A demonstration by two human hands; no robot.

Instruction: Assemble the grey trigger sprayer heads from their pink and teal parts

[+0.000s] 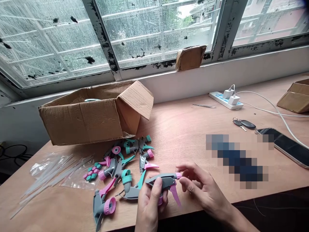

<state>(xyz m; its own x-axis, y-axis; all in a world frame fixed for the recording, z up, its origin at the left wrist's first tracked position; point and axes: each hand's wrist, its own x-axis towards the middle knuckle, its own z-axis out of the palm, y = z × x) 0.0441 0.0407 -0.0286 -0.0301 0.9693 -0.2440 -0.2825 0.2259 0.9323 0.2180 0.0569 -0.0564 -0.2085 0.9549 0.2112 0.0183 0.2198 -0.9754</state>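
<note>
My left hand [152,199] is closed around a trigger sprayer head [166,183] with a grey body, a pink trigger and a pink nozzle tip pointing right. My right hand [205,187] is at that nozzle, thumb and forefinger spread around its end; whether they touch it I cannot tell. To the left lie several more sprayer heads [116,167], some with pink parts and others with teal. One grey and pink sprayer head [98,206] lies near the front edge. Beside the pile, small pink and teal nozzle caps [93,171] are heaped on a clear plastic bag.
Thin translucent tubes [45,177] lie on plastic bags at left. Behind the pile stands an open cardboard box [82,120]. At right are a power strip [225,100] with cables, keys [243,124], a phone [287,145] and a pixelated dark object [236,159].
</note>
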